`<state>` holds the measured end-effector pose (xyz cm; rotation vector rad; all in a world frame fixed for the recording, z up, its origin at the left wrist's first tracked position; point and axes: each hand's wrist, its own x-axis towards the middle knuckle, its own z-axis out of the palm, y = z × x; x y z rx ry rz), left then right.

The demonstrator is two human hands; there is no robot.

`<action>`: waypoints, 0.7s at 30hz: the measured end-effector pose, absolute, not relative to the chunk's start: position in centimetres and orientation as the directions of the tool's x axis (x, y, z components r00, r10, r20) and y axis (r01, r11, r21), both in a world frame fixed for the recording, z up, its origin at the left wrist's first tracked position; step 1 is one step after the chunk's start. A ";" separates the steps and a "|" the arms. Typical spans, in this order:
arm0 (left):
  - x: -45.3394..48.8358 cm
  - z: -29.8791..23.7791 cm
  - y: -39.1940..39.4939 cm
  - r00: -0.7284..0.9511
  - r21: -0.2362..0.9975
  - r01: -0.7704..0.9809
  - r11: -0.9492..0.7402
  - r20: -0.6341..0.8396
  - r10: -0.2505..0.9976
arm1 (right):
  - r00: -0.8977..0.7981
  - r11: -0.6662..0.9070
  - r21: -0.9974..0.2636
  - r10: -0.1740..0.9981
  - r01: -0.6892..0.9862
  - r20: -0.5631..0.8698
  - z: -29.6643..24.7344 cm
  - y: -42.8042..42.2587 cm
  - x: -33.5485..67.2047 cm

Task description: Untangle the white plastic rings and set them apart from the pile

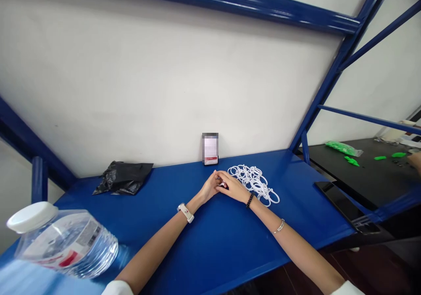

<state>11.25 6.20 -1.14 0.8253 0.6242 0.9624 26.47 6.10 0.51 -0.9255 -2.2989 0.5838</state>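
Note:
My left hand [208,188] and my right hand [234,187] meet at the fingertips above the blue tabletop [210,238]. Both have their fingers bent and closed together. Something small and pinkish shows between them, too small and covered to name. Just right of my right hand lies a loose heap of white rings [255,181], which look like hair ties. Behind the hands, a phone [210,149] with a lit, blurred screen leans upright against the wall.
A large water bottle [66,242] with a white cap is at the near left. Behind it lies a crumpled black plastic bag [124,177]. A dark phone [342,203] rests at the right edge. Blue metal posts [329,84] frame the table; green pieces [351,161] lie on a black table beyond.

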 end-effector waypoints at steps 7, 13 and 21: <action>11.3 -1.2 5.6 0.280 0.960 -0.273 -0.060 0.139 0.950 | -0.327 0.428 -0.823 0.891 0.374 0.315 -1.0 7.4 26.8; 11.0 -1.4 5.8 0.234 0.960 0.016 -0.280 0.268 0.935 | -0.226 0.305 -0.916 0.942 0.262 0.249 -2.2 7.5 26.8; 10.9 -1.9 6.0 0.226 0.943 0.056 -0.329 0.309 0.924 | -0.222 0.371 -0.881 0.923 0.293 0.314 -1.7 6.6 26.2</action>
